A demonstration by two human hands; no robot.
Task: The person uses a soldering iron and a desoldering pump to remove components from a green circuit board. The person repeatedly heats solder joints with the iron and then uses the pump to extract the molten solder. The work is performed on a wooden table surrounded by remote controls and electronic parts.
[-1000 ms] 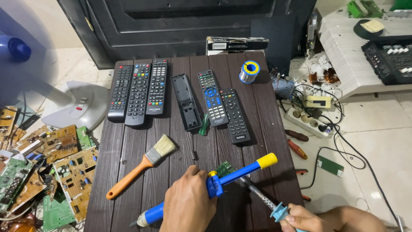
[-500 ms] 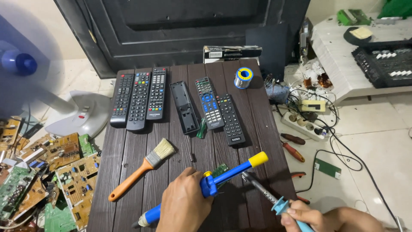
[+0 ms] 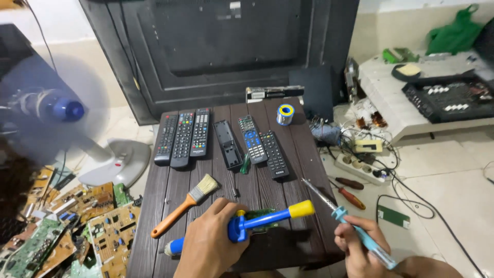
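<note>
While your left hand (image 3: 208, 242) wraps around the blue desoldering pump (image 3: 257, 222), its yellow plunger end points right and its body lies across a small green circuit board (image 3: 260, 213) on the dark slatted table (image 3: 303, 154). Your right hand (image 3: 360, 247) is closed around the light-blue handle of a soldering iron (image 3: 339, 213), the metal tip angled up and to the left, clear of the board. Just left of your left hand lies an orange-handled paintbrush (image 3: 185, 205), bristles toward the remotes. Farther up the table sit six remote controls (image 3: 224, 138) in a row, with a spool of solder wire (image 3: 285, 114) beyond them. Off to the left, loose circuit boards (image 3: 98, 221) pile on the floor beside a standing fan (image 3: 56, 110); to the right, two red-handled screwdrivers (image 3: 350, 189) and a power strip (image 3: 360, 167) lie on the tiles.
</note>
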